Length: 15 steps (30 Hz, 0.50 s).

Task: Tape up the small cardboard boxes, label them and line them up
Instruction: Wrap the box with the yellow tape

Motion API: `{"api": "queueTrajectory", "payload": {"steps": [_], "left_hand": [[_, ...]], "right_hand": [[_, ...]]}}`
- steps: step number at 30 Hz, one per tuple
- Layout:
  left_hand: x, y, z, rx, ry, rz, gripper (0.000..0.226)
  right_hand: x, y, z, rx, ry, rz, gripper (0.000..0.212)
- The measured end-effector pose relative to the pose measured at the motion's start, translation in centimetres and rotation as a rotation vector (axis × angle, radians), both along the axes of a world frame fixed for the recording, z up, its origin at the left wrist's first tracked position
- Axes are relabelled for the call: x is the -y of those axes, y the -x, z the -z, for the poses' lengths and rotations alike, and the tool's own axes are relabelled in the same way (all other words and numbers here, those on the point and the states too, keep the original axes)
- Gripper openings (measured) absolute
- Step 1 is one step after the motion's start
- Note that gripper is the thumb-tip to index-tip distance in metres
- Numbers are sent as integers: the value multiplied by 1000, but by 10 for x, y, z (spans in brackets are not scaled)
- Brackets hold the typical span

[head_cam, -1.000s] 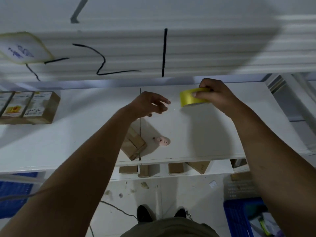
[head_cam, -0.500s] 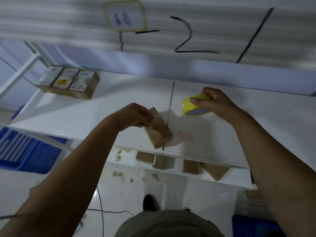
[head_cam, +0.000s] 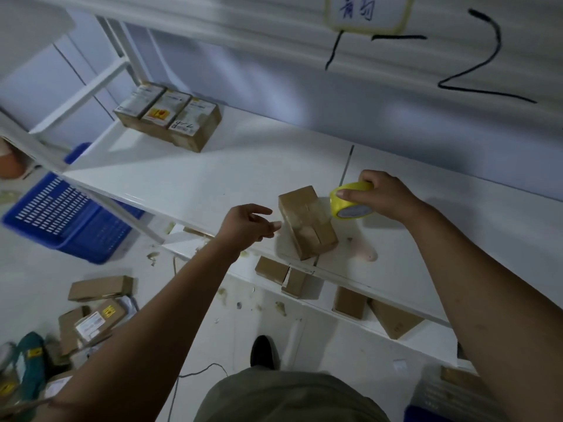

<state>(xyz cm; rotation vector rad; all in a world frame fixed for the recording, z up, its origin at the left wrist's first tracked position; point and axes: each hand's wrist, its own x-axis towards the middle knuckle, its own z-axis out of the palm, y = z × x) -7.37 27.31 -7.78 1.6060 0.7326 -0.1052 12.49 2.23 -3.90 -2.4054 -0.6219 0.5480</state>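
Three labelled boxes lined up already; our right hand grips the tape roll, left hand loose beside the box (probably labelling next).

Box: small cardboard box at frame centre, lying on the white shelf near its front edge.
Left hand: empty, fingers loosely spread, just left of the box, not touching it.
Right hand: gripping a yellow tape roll just right of the box.
Upper left: three labelled boxes side by side, touching.
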Motion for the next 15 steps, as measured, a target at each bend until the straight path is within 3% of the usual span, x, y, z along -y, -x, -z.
{"api": "queueTrajectory", "payload": {"steps": [6, 11, 15], "left_hand": [[8, -9, 14, -17, -60, -39, 37], [27, -19, 32, -99, 22, -120, 24], [42, -29, 40, -177, -123, -174, 23]], "right_hand": [[-4, -8, 10, 23, 100, 30, 57], [-17, -2, 22, -13, 167, 44, 67], [-21, 2, 26, -13, 159, 75, 58]]}}
